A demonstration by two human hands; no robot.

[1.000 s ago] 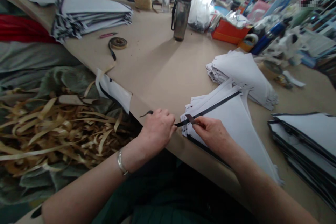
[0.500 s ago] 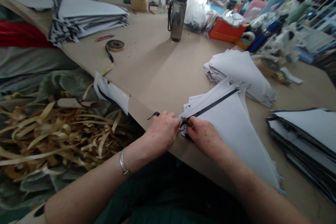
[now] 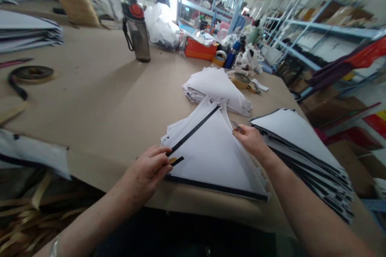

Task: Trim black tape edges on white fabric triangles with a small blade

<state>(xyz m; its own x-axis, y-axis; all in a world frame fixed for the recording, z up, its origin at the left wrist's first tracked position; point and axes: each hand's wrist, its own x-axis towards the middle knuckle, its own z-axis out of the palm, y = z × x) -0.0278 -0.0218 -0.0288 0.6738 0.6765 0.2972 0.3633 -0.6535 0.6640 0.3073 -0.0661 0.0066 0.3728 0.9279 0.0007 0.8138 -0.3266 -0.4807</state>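
Note:
My left hand (image 3: pixel 152 165) is closed in a pinch on a short black tape strip (image 3: pixel 178 161) with tan backing, over the left corner of a white triangular sheet (image 3: pixel 211 150). Black strips run along that sheet's upper left edge and its near edge. My right hand (image 3: pixel 251 139), at the sheet's right edge, is closed on a small thin grey-brown piece (image 3: pixel 239 127); its kind is unclear. More white sheets lie fanned underneath. Behind them is a second pile of white sheets (image 3: pixel 212 84). A stack of black-edged sheets (image 3: pixel 289 136) lies to the right.
A tape roll (image 3: pixel 33 73) lies at left, with a water bottle (image 3: pixel 138 34) farther back. An orange box (image 3: pixel 200 49), a blue flask (image 3: pixel 233 54) and plastic bags (image 3: pixel 163 26) stand at the back. Tan backing strips (image 3: pixel 24 217) hang below the table's left edge.
The view has swung to the right. My hands, close together at the sheet's corner before, are now apart, the right one over at the right edge. The near edge's black strip now shows.

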